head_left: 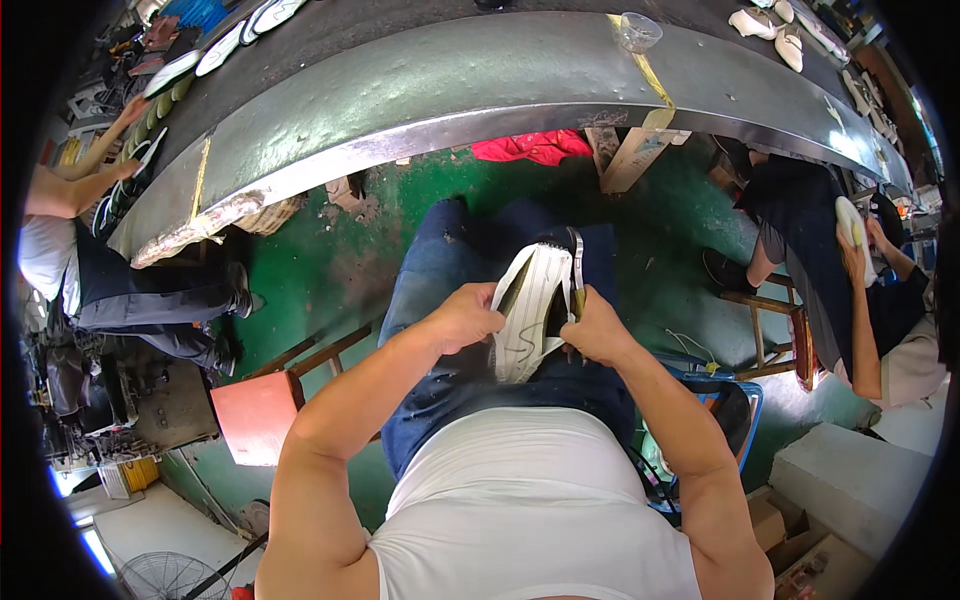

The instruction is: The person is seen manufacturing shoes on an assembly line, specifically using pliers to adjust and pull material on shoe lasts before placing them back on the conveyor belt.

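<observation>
A white shoe upper (535,305) with dark curved pen lines is held over my lap, its long side running away from me. My left hand (468,318) is closed on its left edge, thumb on top. My right hand (600,328) is closed at the right edge, round a dark, curved metal tool (577,255) that looks like pliers. The tool lies along the upper's right side, its curved end at the far end. My right fingers partly hide the tool's lower part, and I cannot tell whether its jaws grip the material.
A metal-edged bench (400,95) curves across ahead, bearing a clear plastic cup (638,33) and white shoes (775,30). Co-workers sit at left and right; the right one holds a white shoe piece (853,235). A pink-topped stool (257,418) stands at my left.
</observation>
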